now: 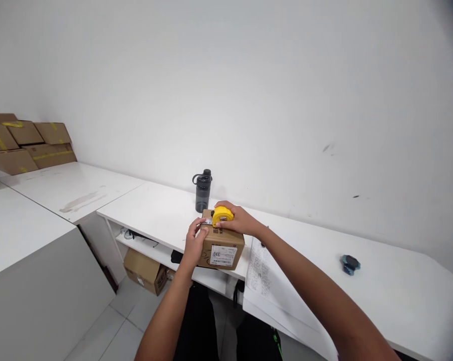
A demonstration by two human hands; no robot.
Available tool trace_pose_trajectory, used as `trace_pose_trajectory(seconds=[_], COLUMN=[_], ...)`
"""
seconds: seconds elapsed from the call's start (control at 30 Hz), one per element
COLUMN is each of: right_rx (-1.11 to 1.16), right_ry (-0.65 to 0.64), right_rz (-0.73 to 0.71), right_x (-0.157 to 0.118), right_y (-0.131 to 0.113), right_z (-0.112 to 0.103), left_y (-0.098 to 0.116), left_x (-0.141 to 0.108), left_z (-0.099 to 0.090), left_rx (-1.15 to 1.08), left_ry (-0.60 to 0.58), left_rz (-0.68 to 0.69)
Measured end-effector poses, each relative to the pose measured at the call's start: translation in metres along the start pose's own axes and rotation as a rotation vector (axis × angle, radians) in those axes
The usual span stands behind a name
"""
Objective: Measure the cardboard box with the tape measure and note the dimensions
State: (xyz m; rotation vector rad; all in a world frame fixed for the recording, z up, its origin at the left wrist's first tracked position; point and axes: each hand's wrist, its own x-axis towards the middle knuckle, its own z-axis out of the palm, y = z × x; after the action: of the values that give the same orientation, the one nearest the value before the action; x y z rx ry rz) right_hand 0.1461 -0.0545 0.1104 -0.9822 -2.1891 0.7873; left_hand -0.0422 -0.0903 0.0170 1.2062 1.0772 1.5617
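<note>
A brown cardboard box (222,245) with a white printed label on its near side sits at the front edge of the white table. My right hand (234,218) is closed round a yellow tape measure (223,214) on top of the box. A short length of its blade (208,221) shows at the box's left edge. There my left hand (197,238) has its fingers and thumb at the blade's end and the box's top left corner, pinched together.
Behind the box stands a dark bottle (203,191). Large paper sheets (275,286) hang over the table edge at right, with a small blue-black object (350,263) beyond. An open carton (144,269) is below left; stacked boxes (49,153) stand far left.
</note>
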Motion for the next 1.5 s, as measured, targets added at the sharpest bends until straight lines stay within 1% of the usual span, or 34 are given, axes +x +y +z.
trace_pose_trajectory(seconds=[0.13, 0.2, 0.3, 0.4, 0.57, 0.67, 0.83, 1.0, 1.17, 1.3, 1.37, 1.5], right_rx=[0.010, 0.004, -0.041, -0.125, -0.209, -0.180, -0.060, 0.087, -0.001, -0.034, -0.040, -0.044], right_ry=[0.026, 0.052, 0.100, 0.142, 0.210, 0.249, 0.295, 0.346, 0.336, 0.382, 0.401, 0.392], right_rz=[0.049, 0.057, 0.073, 0.093, 0.093, 0.122, 0.201, 0.240, 0.199, 0.177, 0.173, 0.182], right_x=[-0.013, -0.021, -0.037, -0.056, -0.083, -0.095, -0.113, -0.120, -0.118, -0.119, -0.120, -0.121], right_y=[0.006, 0.010, 0.013, 0.013, 0.011, 0.016, 0.029, 0.040, 0.043, 0.048, 0.050, 0.049], right_z=[-0.012, -0.017, -0.020, -0.019, -0.019, -0.022, -0.023, -0.019, -0.016, -0.011, -0.009, -0.007], left_y=[0.008, 0.007, 0.001, -0.005, -0.003, -0.001, -0.002, -0.002, -0.003, -0.003, 0.000, 0.008], left_x=[0.000, 0.002, 0.007, 0.009, 0.007, 0.006, 0.003, 0.000, 0.002, 0.003, 0.004, 0.007], left_z=[0.000, 0.003, 0.007, 0.010, 0.011, 0.012, 0.011, 0.010, 0.010, 0.011, 0.009, -0.001], left_rx=[-0.058, -0.094, -0.115, -0.099, -0.040, -0.038, -0.063, -0.050, -0.081, -0.114, -0.112, -0.092], left_ry=[-0.142, -0.176, -0.163, -0.132, -0.137, -0.139, -0.145, -0.132, -0.150, -0.175, -0.217, -0.373], left_rz=[-0.100, -0.111, -0.088, -0.057, -0.050, -0.054, -0.047, -0.026, -0.024, -0.027, -0.038, -0.083])
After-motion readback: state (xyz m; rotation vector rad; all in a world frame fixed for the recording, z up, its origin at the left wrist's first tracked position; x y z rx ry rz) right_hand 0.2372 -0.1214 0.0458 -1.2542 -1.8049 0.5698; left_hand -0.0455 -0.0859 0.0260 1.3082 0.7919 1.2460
